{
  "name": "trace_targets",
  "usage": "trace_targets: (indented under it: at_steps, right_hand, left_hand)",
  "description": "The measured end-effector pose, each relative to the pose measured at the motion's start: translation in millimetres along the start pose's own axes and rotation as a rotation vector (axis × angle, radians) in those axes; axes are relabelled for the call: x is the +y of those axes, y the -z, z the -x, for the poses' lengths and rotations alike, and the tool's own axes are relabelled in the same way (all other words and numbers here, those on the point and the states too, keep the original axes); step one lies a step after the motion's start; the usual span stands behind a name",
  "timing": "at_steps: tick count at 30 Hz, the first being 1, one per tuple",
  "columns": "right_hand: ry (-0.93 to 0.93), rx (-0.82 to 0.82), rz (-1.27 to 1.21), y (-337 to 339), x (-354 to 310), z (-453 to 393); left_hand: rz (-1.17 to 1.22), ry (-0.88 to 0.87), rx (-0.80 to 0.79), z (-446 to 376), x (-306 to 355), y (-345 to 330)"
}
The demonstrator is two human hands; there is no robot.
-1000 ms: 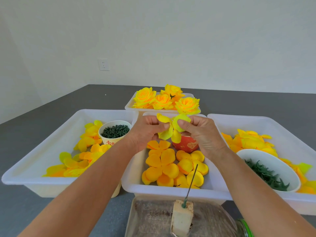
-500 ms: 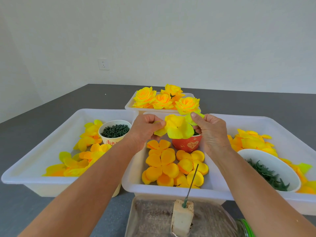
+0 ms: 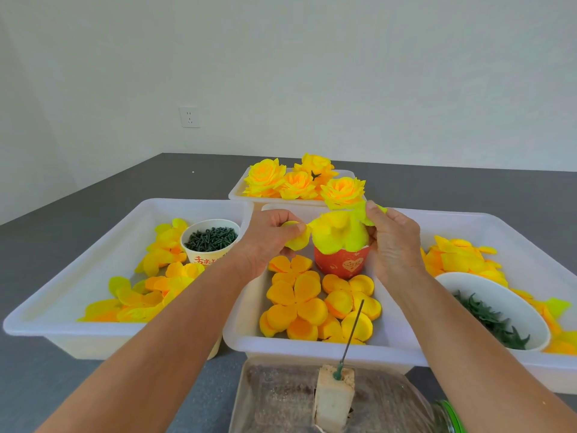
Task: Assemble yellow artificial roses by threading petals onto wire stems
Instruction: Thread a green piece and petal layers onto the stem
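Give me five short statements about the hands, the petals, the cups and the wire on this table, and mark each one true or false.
1. Both hands hold the same yellow petal piece. True: the left hand pinches one edge and the right hand pinches the other.
2. The green wire already carries petals. False: it is bare, stuck in a pale block.
3. The white cup in the left tray holds small dark green pieces. True.
4. The finished roses lie in the nearest tray. False: they lie in the farthest tray.
5. The red cup stands in the right tray. False: it stands in the middle tray, behind the orange petals.
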State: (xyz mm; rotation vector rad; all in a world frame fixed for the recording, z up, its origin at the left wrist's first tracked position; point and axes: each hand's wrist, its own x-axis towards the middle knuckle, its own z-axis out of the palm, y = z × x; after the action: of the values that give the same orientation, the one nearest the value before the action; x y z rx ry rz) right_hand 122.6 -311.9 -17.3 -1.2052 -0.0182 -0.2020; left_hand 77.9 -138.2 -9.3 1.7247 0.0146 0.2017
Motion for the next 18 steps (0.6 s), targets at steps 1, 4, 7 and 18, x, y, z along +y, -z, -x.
trace_targets:
  at_steps: [1, 4, 7, 18]
  right_hand:
    - [0.0, 0.051, -0.018, 1.2, -1.6, -1.1]
    - [0.003, 0.136, -0.047, 4.5, -3.9, -2.6]
    - [0.0, 0.14, -0.082, 3.9, -5.1, -1.4]
    - [-0.022, -0.21, -0.043, -0.9, -1.2, 3.1]
  left_hand:
    - [0.028, 0.011, 0.041, -0.9, 0.2, 0.9]
    - [0.104, 0.027, 0.127, -3.8, -0.2, 3.8]
    - [0.171, 0.023, 0.147, -4.8, -0.9, 3.7]
    - [0.22, -0.085, 0.162, -5.8, -4.0, 6.5]
